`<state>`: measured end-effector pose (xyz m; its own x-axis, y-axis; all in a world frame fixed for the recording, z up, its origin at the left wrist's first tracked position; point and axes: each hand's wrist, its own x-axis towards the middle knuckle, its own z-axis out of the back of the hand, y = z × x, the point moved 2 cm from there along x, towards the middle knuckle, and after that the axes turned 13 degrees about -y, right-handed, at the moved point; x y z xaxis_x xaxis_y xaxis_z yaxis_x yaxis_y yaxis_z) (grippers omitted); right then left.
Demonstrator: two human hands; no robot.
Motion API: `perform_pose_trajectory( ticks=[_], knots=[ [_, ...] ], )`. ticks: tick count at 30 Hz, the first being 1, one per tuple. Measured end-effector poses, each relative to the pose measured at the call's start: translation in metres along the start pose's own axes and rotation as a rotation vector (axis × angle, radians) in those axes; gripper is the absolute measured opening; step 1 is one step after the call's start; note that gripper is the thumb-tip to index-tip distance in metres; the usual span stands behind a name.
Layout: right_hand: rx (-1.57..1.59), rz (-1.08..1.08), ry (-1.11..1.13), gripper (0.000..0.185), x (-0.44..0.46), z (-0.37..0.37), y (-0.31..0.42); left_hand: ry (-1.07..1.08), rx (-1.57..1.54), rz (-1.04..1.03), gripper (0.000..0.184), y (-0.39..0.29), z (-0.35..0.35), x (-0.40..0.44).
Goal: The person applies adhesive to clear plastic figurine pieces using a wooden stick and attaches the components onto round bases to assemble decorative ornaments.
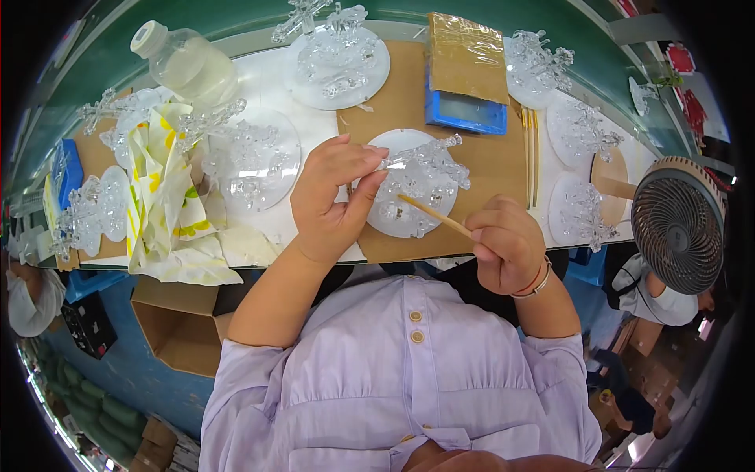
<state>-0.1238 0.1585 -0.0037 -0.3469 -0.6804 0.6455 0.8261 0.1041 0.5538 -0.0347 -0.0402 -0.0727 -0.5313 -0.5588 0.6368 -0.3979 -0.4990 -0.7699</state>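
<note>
My left hand (334,193) pinches the edge of a clear plastic figure (425,161) between thumb and fingertips. The figure stands on a round white disc (401,224) with more small clear pieces on it. My right hand (507,244) is closed around a thin wooden stick (440,215), possibly a brush. The stick's tip points at the pieces on the disc; whether it touches them I cannot tell. Under the disc lies a brown cardboard sheet (480,169).
Similar discs with clear figures stand around, such as one behind (338,71) and one at left (259,157). Also here are a capped bottle (193,67), a patterned cloth (169,189), a blue box (464,114), thin sticks (532,157) and a fan (678,228).
</note>
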Motion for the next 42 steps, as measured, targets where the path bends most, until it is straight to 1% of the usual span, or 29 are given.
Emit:
perform_pose_trajectory(
  ticks=[4, 10, 12, 13, 15, 16, 18, 19, 21, 22, 24, 28, 31, 33, 34, 36, 37, 39, 40, 42],
  knots=[
    [0.030, -0.015, 0.034, 0.013, 0.009, -0.005, 0.001, 0.001, -0.001, 0.007, 0.024, -0.001, 0.000, 0.001],
    [0.054, -0.022, 0.015, 0.011, 0.017, -0.011, 0.001, 0.002, 0.010, 0.001, 0.023, -0.001, 0.000, 0.002],
    [-0.052, 0.072, 0.061, 0.011, 0.016, -0.011, 0.013, 0.002, 0.019, -0.015, 0.023, -0.001, 0.001, 0.002],
    [-0.045, 0.075, 0.067, 0.011, 0.015, -0.010, 0.016, -0.006, 0.025, -0.012, 0.023, 0.000, 0.001, 0.002],
    [-0.149, 0.212, 0.136, 0.016, 0.010, -0.009, 0.023, -0.001, 0.014, -0.018, 0.023, 0.000, 0.001, 0.003],
    [-0.141, 0.218, 0.143, 0.016, 0.009, -0.012, 0.023, -0.011, 0.021, -0.015, 0.023, 0.000, 0.000, 0.003],
    [-0.185, 0.368, 0.134, 0.021, 0.003, -0.017, 0.025, -0.068, 0.016, -0.005, 0.021, 0.001, -0.001, 0.003],
    [-0.183, 0.370, 0.140, 0.021, 0.000, -0.020, 0.024, -0.074, 0.017, -0.001, 0.021, 0.000, -0.001, 0.003],
    [-0.209, 0.499, 0.114, 0.024, -0.002, -0.025, 0.020, -0.066, 0.009, -0.002, 0.022, 0.000, -0.001, 0.003],
    [-0.211, 0.499, 0.119, 0.024, -0.002, -0.028, 0.019, -0.069, 0.006, 0.000, 0.022, 0.000, -0.001, 0.004],
    [-0.275, 0.573, 0.074, 0.024, -0.002, -0.034, 0.019, -0.079, 0.017, -0.027, 0.023, 0.000, -0.001, 0.004],
    [-0.319, 0.541, 0.110, 0.024, -0.003, -0.043, 0.025, -0.080, 0.012, -0.031, 0.024, 0.001, -0.002, 0.002],
    [-0.274, 0.514, 0.111, 0.023, 0.002, -0.038, 0.031, -0.102, 0.014, -0.037, 0.025, 0.003, -0.002, 0.002],
    [-0.188, 0.386, 0.140, 0.022, 0.005, -0.030, 0.033, -0.102, 0.011, -0.035, 0.025, 0.003, -0.002, 0.001],
    [-0.191, 0.386, 0.141, 0.022, 0.005, -0.027, 0.032, -0.102, 0.009, -0.036, 0.025, 0.003, -0.002, 0.002],
    [-0.190, 0.311, 0.110, 0.023, 0.005, -0.023, 0.030, -0.095, 0.009, -0.030, 0.025, 0.002, -0.002, 0.002],
    [-0.195, 0.309, 0.109, 0.023, 0.005, -0.023, 0.029, -0.093, 0.004, -0.031, 0.025, 0.002, -0.001, 0.002],
    [-0.185, 0.389, 0.080, 0.023, 0.002, -0.029, 0.026, -0.042, 0.018, -0.009, 0.020, 0.001, 0.000, 0.001],
    [-0.189, 0.386, 0.078, 0.023, 0.000, -0.032, 0.024, -0.038, 0.014, -0.009, 0.020, 0.001, 0.000, 0.000],
    [-0.264, 0.492, 0.053, 0.020, -0.001, -0.038, 0.021, -0.038, 0.004, 0.005, 0.020, 0.001, -0.001, 0.001]
  ],
)
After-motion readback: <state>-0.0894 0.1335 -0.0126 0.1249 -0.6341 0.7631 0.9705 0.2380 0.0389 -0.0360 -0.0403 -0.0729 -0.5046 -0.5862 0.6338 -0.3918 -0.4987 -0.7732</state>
